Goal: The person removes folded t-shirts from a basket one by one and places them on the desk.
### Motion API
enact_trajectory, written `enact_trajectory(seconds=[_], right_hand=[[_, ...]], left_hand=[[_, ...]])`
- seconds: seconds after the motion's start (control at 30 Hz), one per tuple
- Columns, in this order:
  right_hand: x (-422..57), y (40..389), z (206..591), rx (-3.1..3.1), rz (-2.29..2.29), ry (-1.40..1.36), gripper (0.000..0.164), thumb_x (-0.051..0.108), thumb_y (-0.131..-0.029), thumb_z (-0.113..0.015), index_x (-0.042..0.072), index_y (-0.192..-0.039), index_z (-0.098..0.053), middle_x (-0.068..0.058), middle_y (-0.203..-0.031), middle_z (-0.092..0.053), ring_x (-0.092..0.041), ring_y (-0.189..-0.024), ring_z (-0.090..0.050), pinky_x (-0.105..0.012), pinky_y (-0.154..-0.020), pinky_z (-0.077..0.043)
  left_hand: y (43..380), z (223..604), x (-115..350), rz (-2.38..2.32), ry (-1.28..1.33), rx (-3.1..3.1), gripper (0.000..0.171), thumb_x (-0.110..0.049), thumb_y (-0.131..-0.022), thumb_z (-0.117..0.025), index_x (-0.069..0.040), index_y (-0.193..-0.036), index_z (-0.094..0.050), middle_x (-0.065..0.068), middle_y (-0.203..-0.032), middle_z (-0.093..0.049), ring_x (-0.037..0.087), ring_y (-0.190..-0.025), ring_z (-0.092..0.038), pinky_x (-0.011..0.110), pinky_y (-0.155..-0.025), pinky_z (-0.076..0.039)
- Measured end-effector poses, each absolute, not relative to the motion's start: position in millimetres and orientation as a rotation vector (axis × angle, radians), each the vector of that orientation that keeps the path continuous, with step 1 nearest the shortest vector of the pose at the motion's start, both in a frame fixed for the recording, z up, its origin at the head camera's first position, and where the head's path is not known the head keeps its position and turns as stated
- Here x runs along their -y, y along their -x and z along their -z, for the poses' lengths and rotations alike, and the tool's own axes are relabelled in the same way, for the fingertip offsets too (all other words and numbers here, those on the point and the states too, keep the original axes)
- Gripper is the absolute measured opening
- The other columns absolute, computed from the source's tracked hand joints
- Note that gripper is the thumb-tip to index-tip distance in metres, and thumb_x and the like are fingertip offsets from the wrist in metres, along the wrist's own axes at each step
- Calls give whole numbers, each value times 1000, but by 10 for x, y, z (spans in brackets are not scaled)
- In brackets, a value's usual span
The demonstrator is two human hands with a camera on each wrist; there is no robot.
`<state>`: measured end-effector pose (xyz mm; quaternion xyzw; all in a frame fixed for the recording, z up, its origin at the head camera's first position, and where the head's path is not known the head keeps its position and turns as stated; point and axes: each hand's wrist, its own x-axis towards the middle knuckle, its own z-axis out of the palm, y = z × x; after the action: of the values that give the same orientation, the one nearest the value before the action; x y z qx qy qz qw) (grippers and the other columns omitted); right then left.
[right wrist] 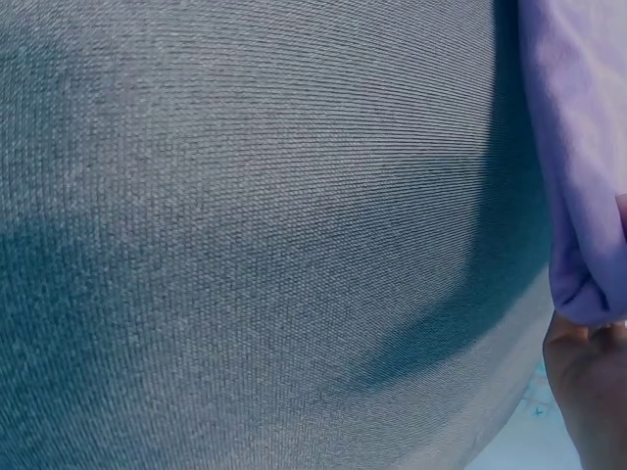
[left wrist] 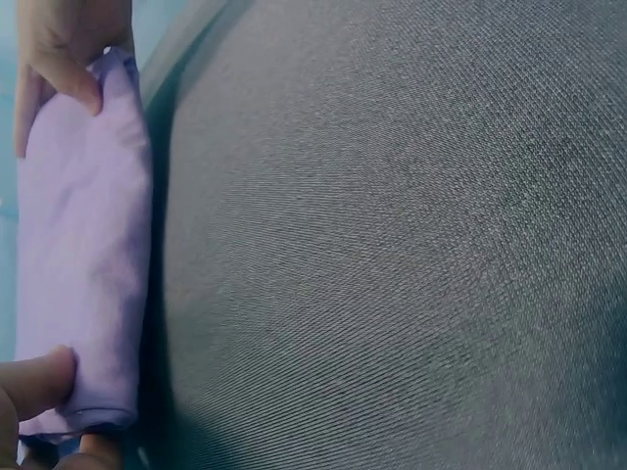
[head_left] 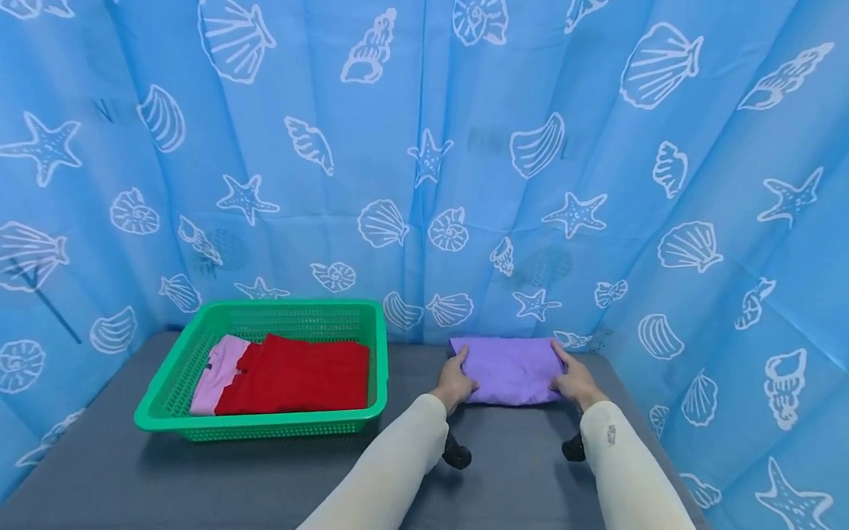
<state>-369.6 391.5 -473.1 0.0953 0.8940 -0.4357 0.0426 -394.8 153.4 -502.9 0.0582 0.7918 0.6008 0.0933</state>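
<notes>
A folded purple cloth (head_left: 511, 371) is held at the back right of the grey table, its two sides between the hands. The left hand (head_left: 455, 381) grips its left side, thumb on top and fingers beneath, as the left wrist view shows at the cloth's lower end (left wrist: 83, 294). On the right side, the right hand (head_left: 574, 378) pinches the other edge, thumb over the cloth. In the right wrist view the right hand (right wrist: 593, 382) shows only partly, with fingers under the cloth's corner (right wrist: 588, 284).
Left of the hands stands a green plastic basket (head_left: 261, 426) with a folded red cloth (head_left: 302, 378) and a folded pink cloth (head_left: 213, 378) in it. A grey cover (head_left: 500, 490) lies over the table. Behind and beside hangs a blue shell-patterned curtain (head_left: 432, 83).
</notes>
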Motion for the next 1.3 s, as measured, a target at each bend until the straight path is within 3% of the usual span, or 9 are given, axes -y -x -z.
enact_trajectory(seconds=[0.13, 0.3, 0.43, 0.5, 0.6, 0.8, 1.03, 1.3], right_hand=[[-3913, 3708, 4744, -2738, 1366, -312, 98, -19, -77, -50, 15, -159, -9, -32, -160, -1, -43, -98, -49, -24, -52, -41], [-3904, 3697, 4777, -2726, 1366, -340, 98, -21, -77, -47, 13, -158, -5, -32, -159, 2, -48, -129, -29, -27, -58, -45], [-3882, 3675, 4798, -2775, 1294, -374, 95, -20, -78, -48, 11, -158, -6, -35, -158, -2, -49, -138, -21, -43, -89, -48], [-3877, 3673, 4805, -2804, 1258, -387, 92, -18, -79, -49, 8, -158, -8, -36, -156, -5, -51, -142, -17, -52, -106, -38], [-3867, 3666, 4819, -2828, 1234, -412, 87, -16, -81, -51, 3, -157, -11, -37, -156, -9, -53, -144, -11, -58, -117, -19], [-3760, 3623, 4855, -2892, 1277, -517, 74, -13, -83, -51, -8, -151, -23, -37, -153, -19, -52, -143, -15, -57, -118, -16], [-3380, 3525, 4773, -2988, 1426, -594, 56, 3, -89, -56, 0, -144, -42, -34, -149, -32, -52, -138, -26, -59, -114, -24], [-2962, 3333, 4658, -2859, 1793, -365, 52, 2, -94, -56, -2, -144, -42, -27, -148, -42, -45, -136, -39, -52, -110, -37]], left_hand=[[3964, 5066, -1571, -1781, -152, -2376, 84, 18, -81, -64, -10, -154, -32, 21, -157, -31, 36, -146, -25, 42, -108, -42], [3986, 5125, -1609, -1776, -123, -2345, 83, 17, -84, -62, -13, -155, -31, 17, -159, -30, 35, -147, -25, 43, -109, -40], [3986, 5147, -1615, -1777, -135, -2339, 82, 16, -84, -62, -13, -155, -32, 18, -158, -30, 36, -146, -26, 43, -108, -42], [3983, 5150, -1614, -1778, -142, -2338, 81, 15, -84, -63, -14, -154, -34, 18, -158, -31, 37, -146, -27, 44, -108, -42], [3976, 5155, -1604, -1775, -151, -2325, 78, 13, -87, -62, -15, -154, -34, 17, -158, -31, 37, -146, -27, 46, -111, -38], [3951, 5168, -1555, -1716, -197, -2350, 69, 4, -91, -63, -15, -153, -37, 17, -156, -35, 37, -145, -29, 49, -114, -33], [3805, 5044, -1397, -1747, -218, -2278, 54, -6, -94, -62, -11, -146, -47, 16, -153, -41, 36, -142, -35, 47, -107, -42], [3614, 4914, -1117, -1871, -251, -2167, 47, -13, -96, -59, -11, -143, -52, 18, -144, -48, 32, -122, -57, 46, -95, -51]])
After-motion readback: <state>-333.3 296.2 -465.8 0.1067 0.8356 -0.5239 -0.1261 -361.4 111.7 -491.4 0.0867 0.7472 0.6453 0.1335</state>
